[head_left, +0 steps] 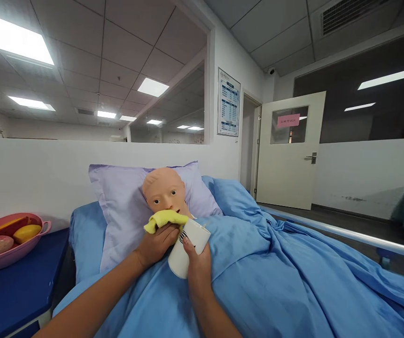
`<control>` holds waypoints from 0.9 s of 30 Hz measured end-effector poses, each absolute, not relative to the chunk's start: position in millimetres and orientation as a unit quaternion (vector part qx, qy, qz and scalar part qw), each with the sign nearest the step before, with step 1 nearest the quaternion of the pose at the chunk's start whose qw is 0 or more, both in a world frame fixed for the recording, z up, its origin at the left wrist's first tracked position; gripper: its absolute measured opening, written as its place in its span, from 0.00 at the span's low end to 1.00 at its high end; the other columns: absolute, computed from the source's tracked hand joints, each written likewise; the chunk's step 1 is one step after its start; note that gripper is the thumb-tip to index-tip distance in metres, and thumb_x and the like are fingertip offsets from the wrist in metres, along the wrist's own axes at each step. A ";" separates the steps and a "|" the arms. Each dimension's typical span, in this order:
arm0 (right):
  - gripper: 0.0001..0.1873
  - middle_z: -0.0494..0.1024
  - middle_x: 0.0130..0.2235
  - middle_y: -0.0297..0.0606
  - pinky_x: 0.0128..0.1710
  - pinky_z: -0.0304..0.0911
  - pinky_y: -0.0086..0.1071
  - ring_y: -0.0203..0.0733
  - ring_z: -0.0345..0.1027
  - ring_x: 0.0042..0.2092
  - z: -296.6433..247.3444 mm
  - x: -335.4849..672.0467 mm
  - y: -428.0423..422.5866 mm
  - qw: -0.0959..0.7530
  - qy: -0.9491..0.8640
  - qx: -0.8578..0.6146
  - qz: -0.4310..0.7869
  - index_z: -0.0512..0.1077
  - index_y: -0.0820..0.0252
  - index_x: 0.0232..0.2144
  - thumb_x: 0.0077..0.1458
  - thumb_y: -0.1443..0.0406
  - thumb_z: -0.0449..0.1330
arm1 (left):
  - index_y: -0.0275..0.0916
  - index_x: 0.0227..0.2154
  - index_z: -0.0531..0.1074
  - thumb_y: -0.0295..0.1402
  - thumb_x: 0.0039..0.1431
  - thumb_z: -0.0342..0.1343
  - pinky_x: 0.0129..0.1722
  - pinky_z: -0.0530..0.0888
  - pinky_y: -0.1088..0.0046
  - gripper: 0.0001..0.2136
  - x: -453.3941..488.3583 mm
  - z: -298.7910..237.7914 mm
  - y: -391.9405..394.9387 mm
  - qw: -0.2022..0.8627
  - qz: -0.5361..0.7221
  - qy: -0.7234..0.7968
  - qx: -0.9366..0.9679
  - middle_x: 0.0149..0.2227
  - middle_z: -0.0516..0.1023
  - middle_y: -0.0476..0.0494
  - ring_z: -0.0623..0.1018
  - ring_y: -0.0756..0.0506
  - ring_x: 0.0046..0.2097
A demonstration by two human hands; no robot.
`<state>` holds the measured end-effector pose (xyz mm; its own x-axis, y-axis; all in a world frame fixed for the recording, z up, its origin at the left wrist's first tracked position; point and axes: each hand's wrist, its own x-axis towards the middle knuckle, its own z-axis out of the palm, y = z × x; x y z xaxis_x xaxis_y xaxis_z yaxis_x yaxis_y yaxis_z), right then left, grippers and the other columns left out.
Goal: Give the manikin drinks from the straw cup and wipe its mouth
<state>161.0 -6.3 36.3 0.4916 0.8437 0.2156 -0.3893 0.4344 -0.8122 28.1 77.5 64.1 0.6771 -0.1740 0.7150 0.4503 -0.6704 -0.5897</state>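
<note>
A training manikin's head (163,188) lies on a lilac pillow (124,206) in a bed under a blue sheet (275,277). My left hand (157,244) is closed on a yellow cloth (165,219) and presses it against the manikin's mouth and chin. My right hand (197,263) is wrapped round a white cup (188,246) with dark stripes, held tilted just below the manikin's chin, next to the cloth.
A pink bowl (19,251) with fruit stands on a blue bedside table (15,286) at the left. A metal bed rail (346,232) runs along the right side. A white door (288,150) stands open behind, with a white partition wall at the bed's head.
</note>
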 end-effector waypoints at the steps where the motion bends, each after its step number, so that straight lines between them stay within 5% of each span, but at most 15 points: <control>1: 0.40 0.80 0.43 0.44 0.38 0.71 0.40 0.51 0.75 0.41 36.5 161.0 -6.0 0.787 -0.318 -0.356 0.392 0.66 0.62 0.53 0.41 0.49 0.70 | 0.33 0.52 0.69 0.26 0.67 0.45 0.53 0.76 0.64 0.14 27.1 67.1 76.6 0.403 -0.396 -0.074 -0.822 0.47 0.81 0.38 0.79 0.44 0.51; 6: 0.39 0.79 0.42 0.43 0.37 0.71 0.39 0.49 0.75 0.40 37.3 160.2 -5.5 0.794 -0.325 -0.341 0.385 0.66 0.62 0.52 0.41 0.50 0.70 | 0.33 0.54 0.67 0.25 0.66 0.47 0.61 0.69 0.56 0.15 43.4 89.8 75.7 0.364 -0.433 -0.084 -0.820 0.56 0.75 0.35 0.66 0.40 0.64; 17: 0.41 0.79 0.41 0.42 0.43 0.71 0.43 0.52 0.75 0.43 37.0 160.7 -6.9 0.782 -0.315 -0.354 0.406 0.66 0.61 0.53 0.39 0.49 0.71 | 0.36 0.66 0.51 0.28 0.69 0.39 0.59 0.72 0.63 0.23 47.9 53.9 92.1 0.360 -0.382 -0.149 -0.838 0.56 0.75 0.37 0.75 0.44 0.57; 27: 0.39 0.80 0.39 0.42 0.37 0.70 0.40 0.49 0.75 0.39 37.3 157.3 -5.7 0.794 -0.315 -0.349 0.386 0.67 0.62 0.50 0.39 0.50 0.71 | 0.38 0.58 0.62 0.25 0.66 0.46 0.56 0.74 0.60 0.19 33.3 64.9 65.2 0.292 -0.457 -0.110 -0.833 0.50 0.79 0.39 0.75 0.43 0.56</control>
